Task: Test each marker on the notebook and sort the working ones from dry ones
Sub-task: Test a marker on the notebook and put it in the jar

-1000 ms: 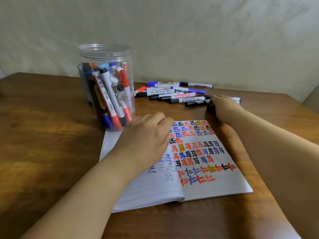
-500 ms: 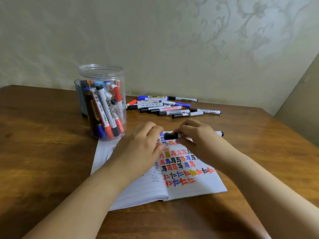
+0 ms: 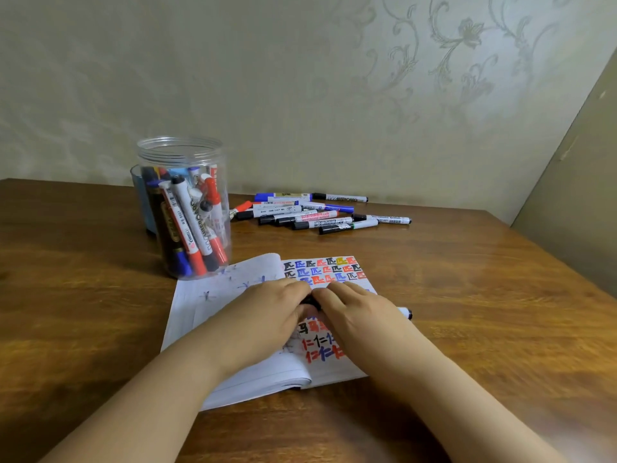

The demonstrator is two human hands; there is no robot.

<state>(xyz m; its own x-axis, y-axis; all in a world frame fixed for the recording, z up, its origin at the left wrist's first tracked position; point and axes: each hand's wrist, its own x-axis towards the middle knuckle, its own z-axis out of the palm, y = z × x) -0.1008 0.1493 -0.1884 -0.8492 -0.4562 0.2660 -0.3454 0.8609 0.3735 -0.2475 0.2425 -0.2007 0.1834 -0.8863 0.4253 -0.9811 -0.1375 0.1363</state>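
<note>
Task midway, I judge: lined open notebook full of colour marks, loose marker row sorted behind, clear plastic jar holds many more. Left hand and right hand both pinch white black-capped marker above page, probably uncapping.

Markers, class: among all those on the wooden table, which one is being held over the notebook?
The black-capped white marker gripped by both hands, left hand and right hand, above the open notebook; others lie loose near the wall or stand in the clear plastic jar.
</note>
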